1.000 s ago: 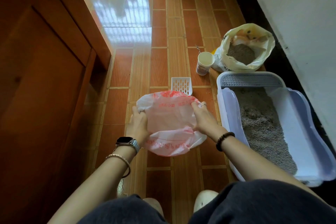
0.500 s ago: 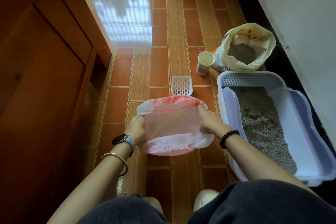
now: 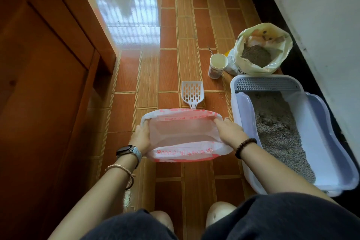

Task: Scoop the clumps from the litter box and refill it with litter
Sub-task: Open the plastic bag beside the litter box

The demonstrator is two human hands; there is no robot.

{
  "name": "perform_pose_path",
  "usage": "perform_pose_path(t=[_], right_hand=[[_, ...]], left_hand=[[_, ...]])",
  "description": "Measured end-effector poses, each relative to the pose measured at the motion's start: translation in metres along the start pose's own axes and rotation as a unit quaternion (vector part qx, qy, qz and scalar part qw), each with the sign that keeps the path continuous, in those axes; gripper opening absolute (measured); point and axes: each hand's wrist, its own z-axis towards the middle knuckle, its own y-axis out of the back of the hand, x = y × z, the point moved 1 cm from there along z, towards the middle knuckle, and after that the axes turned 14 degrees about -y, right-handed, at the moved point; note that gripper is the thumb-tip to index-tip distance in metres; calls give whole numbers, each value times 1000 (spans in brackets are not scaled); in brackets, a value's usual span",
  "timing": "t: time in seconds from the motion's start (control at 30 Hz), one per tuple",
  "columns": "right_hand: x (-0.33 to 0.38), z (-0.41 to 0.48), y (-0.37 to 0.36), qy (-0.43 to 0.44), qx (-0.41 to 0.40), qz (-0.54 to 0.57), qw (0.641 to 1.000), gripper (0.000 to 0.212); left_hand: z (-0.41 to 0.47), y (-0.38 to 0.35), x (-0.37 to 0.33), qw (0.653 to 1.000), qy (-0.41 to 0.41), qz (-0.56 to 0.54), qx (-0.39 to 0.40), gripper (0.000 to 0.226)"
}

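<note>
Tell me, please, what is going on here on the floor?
A person crouches over the tiled floor, holding a thin plastic bag open: the left hand grips its left rim, the right hand its right rim. The bag looks empty. The white scoop lies untouched on the floor just beyond the bag. The litter box, to the right, holds grey litter.

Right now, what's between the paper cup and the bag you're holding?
The white slotted scoop lies flat on the tiles there, handle toward the bag, as the head view shows.
</note>
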Motion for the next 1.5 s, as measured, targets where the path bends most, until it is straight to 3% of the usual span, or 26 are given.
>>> perform_pose_path(t=[0.13, 0.3, 0.4, 0.5, 0.7, 0.87, 0.97, 1.1, 1.2, 1.33, 1.4, 1.5], right_hand=[[0, 2, -2, -6, -1, -20, 1000, 54], [-5, -3, -9, -22, 7, 5, 1000, 68], [-5, -7, -10, -28, -39, 10, 999, 76], [-2, -9, -9, -39, -76, 0, 996, 65], [-3, -11, -14, -90, -49, -8, 995, 55], [-10, -21, -19, -59, -12, -83, 995, 46], [-19, -29, -23, -54, 10, -86, 995, 56], [-22, -36, -20, -45, -42, -10, 998, 54], [-15, -27, -10, -25, -121, 135, 983, 31], [14, 3, 3, -33, -108, 283, 953, 13], [34, 19, 2, -40, -80, 310, 947, 13], [58, 36, -3, -47, -68, 308, 948, 31]], left_hand=[[-2, -4, 0, 1000, 16, -15, 9, 75], [-6, -11, -10, 1000, -5, -23, 20, 81], [-4, -14, -24, 998, -11, -33, 54, 82], [-2, -17, -34, 997, -25, -7, 71, 74], [4, -4, -35, 997, -26, 73, 20, 69], [12, 10, -44, 996, -46, 58, -43, 68], [22, 21, -54, 991, -79, 50, -95, 67], [33, 32, -61, 988, -103, 74, -90, 63], [27, 32, -51, 987, -108, 91, -82, 67], [6, 36, -19, 988, -91, 95, -84, 71], [-5, 42, 1, 990, -76, 93, -77, 72], [-19, 50, 29, 993, -59, 74, -71, 76]])
